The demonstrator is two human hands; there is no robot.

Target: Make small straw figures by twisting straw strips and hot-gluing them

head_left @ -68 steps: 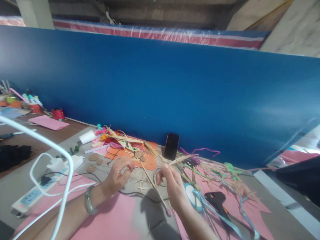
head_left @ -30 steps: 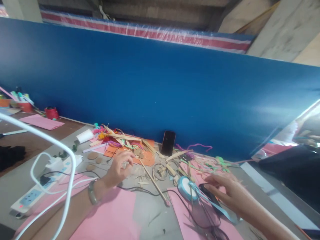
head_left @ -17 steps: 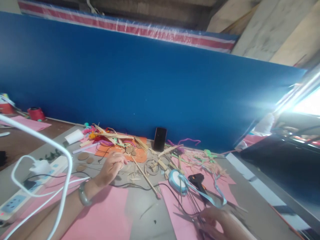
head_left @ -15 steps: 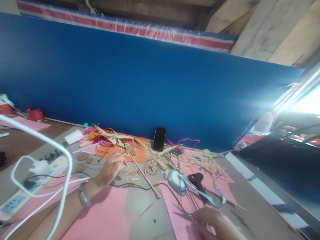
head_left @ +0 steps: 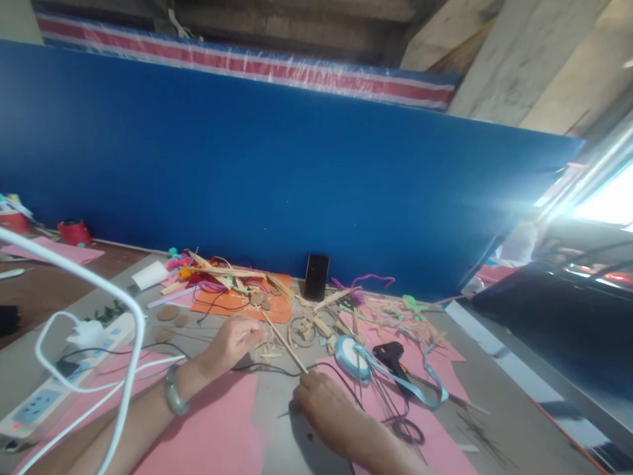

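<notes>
My right hand (head_left: 324, 406) is closed at the near end of a thin wooden stick (head_left: 285, 342), which slants away toward the orange sheet. The stick's pinkish tip is hidden under my fingers. My left hand (head_left: 240, 340), with a bangle (head_left: 175, 390) on its wrist, hovers left of the stick with thumb and fingers drawn together. Whatever they pinch, if anything, is too small to make out. Pale wood scraps (head_left: 270, 356) lie just beyond its fingertips. A black cord (head_left: 277, 368) crosses the table between the hands.
A phone (head_left: 316, 277) leans against the blue panel (head_left: 316, 165). A light-blue ribbon roll (head_left: 353, 358) and a black glue gun (head_left: 390, 356) lie on pink paper at right. At left are a power strip (head_left: 37, 404) and a white cable (head_left: 129, 369). Craft scraps cover the orange sheet (head_left: 277, 310).
My right hand has moved from the lower right, where it held a metal-bladed tool, to the wooden stick's near end. My left hand has shifted slightly right and down.
</notes>
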